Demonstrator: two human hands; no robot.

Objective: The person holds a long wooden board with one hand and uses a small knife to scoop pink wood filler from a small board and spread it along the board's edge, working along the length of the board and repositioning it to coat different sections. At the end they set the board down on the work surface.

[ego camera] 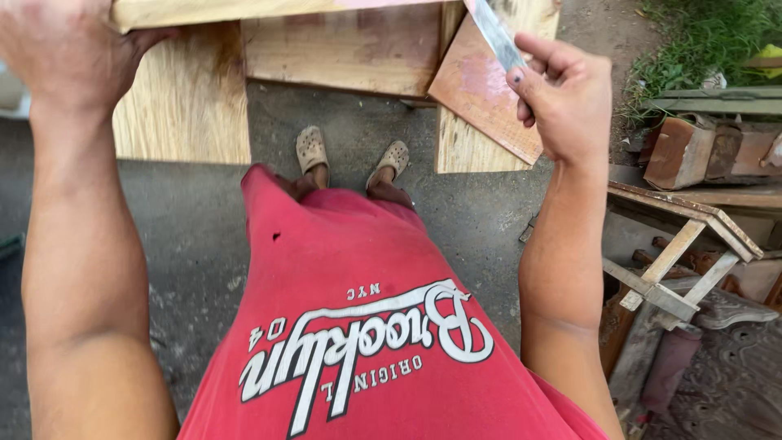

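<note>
A person's left hand (61,49) grips the near edge of a pale wooden board (244,10) at the top. The right hand (566,98) pinches a thin metal blade (495,33) over plywood sheets (342,49).

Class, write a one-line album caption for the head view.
Standing over plywood, left hand grips a wooden bar while right hand holds a thin metal blade.
</note>
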